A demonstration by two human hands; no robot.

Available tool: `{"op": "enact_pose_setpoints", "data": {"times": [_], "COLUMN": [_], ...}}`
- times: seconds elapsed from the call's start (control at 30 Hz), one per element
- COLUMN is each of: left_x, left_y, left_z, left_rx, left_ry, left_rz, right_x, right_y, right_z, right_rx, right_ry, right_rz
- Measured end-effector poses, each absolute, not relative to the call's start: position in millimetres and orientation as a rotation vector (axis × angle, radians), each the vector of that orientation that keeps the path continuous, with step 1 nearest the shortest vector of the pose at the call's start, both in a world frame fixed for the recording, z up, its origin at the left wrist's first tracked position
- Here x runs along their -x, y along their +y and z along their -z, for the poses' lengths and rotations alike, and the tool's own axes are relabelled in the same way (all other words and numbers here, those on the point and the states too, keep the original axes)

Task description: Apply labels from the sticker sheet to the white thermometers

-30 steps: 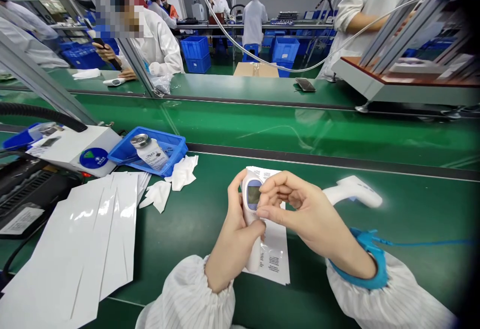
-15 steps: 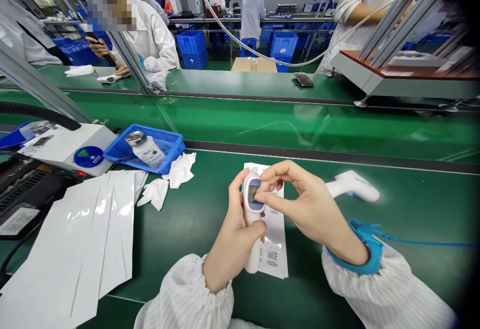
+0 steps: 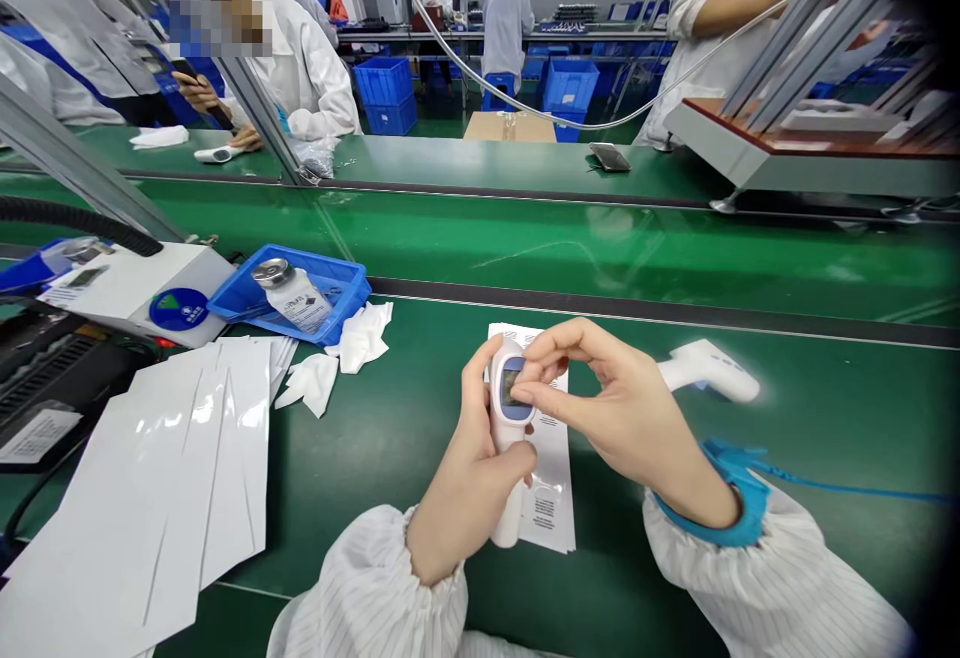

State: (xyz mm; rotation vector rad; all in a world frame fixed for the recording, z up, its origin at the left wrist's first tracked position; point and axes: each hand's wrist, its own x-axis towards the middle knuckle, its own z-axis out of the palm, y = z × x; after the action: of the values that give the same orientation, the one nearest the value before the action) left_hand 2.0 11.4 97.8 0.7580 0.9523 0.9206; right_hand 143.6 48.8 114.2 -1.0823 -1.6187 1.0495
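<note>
My left hand (image 3: 465,478) is wrapped round the handle of a white forehead thermometer (image 3: 507,438) with a blue-framed screen, held upright above a printed white sheet (image 3: 551,498). My right hand (image 3: 615,408) pinches at the screen with thumb and forefinger, the other fingers curled. What the fingertips hold, if anything, is too small to see. A blue wrist strap (image 3: 731,493) with a coiled cord circles my right wrist. A second white thermometer (image 3: 709,370) lies on the green mat just beyond my right hand.
White glossy sheets (image 3: 165,478) are stacked at the left, with crumpled wipes (image 3: 337,358) beside a blue tray (image 3: 341,288) holding a bottle (image 3: 292,293). A white box (image 3: 135,288) and black device stand far left. Other people work across the green conveyor (image 3: 600,248).
My right fingertips have shifted slightly on the thermometer's screen. The thermometer stays upright in my left hand.
</note>
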Motion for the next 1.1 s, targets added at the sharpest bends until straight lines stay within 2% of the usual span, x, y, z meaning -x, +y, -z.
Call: {"op": "enact_pose_setpoints", "data": {"times": [1.1], "left_x": [-1.9], "left_y": [8.5], "left_z": [-100.8], "left_rx": [-0.759], "left_ry": [0.97], "left_rz": [-0.917], "right_x": [-140.2], "right_y": [44.0], "right_z": [-120.0], "right_rx": [1.113], "right_ry": [-1.635], "right_rz": [-0.921]}}
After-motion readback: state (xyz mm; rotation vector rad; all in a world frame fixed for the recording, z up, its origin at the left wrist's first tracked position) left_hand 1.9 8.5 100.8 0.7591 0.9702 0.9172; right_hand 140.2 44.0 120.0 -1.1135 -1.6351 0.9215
